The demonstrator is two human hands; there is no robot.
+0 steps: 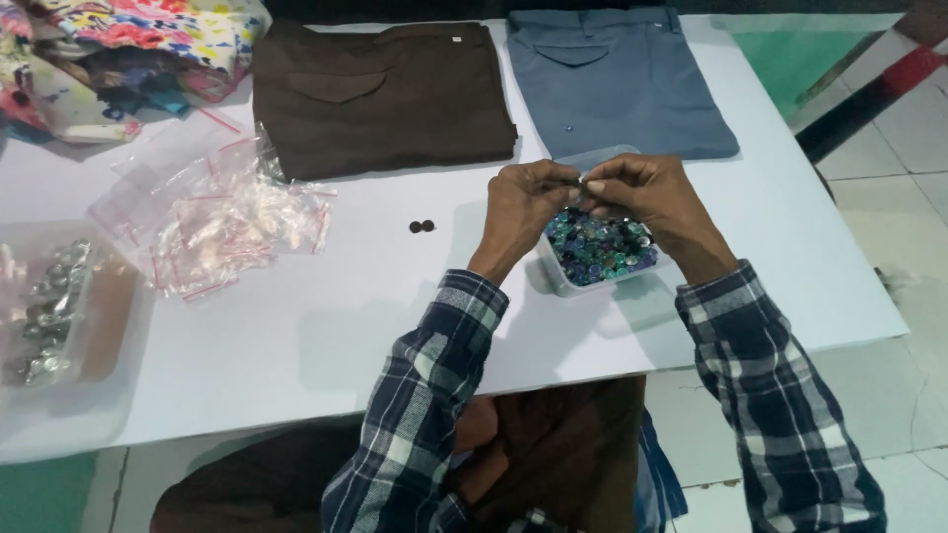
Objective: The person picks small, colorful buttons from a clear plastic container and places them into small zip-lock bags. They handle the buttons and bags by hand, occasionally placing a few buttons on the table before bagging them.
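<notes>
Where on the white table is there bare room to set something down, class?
Free: the near strip of the white table between the clear plastic bags and the clear tub of blue-green beads. Crowded: the far edge with the brown trousers and grey-blue trousers.

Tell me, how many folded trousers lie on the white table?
2. The brown trousers lie at the far middle of the table; the grey-blue trousers lie beside them, to their right. Others could be hidden under the colourful cloth.

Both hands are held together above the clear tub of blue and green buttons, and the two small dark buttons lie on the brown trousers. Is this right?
Not quite. In the head view the two small dark buttons lie on the bare white table, below the brown trousers. The rest holds: both hands meet above the clear tub.
</notes>
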